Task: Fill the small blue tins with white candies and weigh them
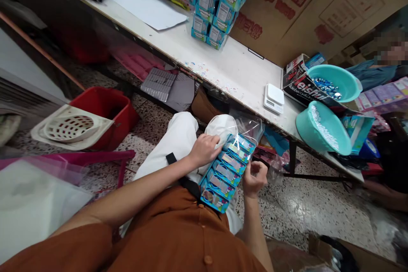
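Observation:
A row of small blue boxes in a clear plastic bag lies across my lap, over the white trousers. My left hand is closed at the upper left edge of the bag, its fingertips pinching the plastic beside the boxes. On the right side my right hand has its fingers curled against the edge of the bag, thumb and forefinger together. The clear film of the bag spreads past the far end of the row, near the table edge.
The white table runs diagonally ahead, bearing stacked blue boxes, a white scale and turquoise bowls. A red bin stands at left. A large carton stands behind. Another person's arm shows at far right.

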The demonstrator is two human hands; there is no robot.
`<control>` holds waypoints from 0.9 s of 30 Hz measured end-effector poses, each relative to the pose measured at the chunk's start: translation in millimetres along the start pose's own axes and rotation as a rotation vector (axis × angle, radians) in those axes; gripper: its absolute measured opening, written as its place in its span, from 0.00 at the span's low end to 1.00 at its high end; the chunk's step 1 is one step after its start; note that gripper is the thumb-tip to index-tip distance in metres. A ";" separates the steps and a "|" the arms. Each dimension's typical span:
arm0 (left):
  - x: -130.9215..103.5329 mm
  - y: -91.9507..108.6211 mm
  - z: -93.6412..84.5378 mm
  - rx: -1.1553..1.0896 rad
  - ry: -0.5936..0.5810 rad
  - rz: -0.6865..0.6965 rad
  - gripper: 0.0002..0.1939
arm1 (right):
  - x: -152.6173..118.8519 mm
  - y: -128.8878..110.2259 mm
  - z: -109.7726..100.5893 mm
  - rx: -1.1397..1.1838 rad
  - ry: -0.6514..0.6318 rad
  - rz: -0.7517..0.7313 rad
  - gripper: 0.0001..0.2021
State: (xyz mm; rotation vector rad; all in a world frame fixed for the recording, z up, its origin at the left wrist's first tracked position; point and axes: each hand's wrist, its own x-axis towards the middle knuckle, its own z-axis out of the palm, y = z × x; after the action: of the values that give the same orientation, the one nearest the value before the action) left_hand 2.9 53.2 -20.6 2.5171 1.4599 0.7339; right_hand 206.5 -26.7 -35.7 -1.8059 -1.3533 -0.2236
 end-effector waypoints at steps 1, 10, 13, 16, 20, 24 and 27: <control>1.6 1.1 -3.0 0.005 0.033 0.036 0.15 | 3.9 -0.6 -2.8 -0.002 0.020 -0.071 0.10; 24.7 4.1 -25.7 0.087 0.062 0.327 0.18 | 18.8 -7.3 -13.0 -0.089 -0.061 -0.382 0.09; 17.7 3.3 -30.3 0.096 0.023 0.374 0.18 | 11.9 -8.2 -18.1 -0.060 -0.061 -0.458 0.06; 4.4 2.6 -34.5 0.086 -0.016 0.390 0.17 | 1.2 -8.0 -23.6 -0.048 -0.052 -0.515 0.05; -9.8 3.1 -40.3 0.083 -0.044 0.363 0.17 | -13.2 -6.6 -31.2 -0.045 -0.063 -0.584 0.03; -19.3 3.4 -43.6 0.026 -0.030 0.320 0.17 | -22.9 -6.8 -36.8 -0.028 -0.118 -0.606 0.05; -23.6 1.6 -40.2 -0.008 0.006 0.283 0.16 | -25.4 -7.7 -33.8 -0.017 -0.124 -0.583 0.05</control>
State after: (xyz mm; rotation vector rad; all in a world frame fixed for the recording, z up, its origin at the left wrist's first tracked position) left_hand -24.7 27.6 6.9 2.7497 1.1106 0.7848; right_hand 200.9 -68.0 -25.5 -1.4147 -1.9506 -0.4356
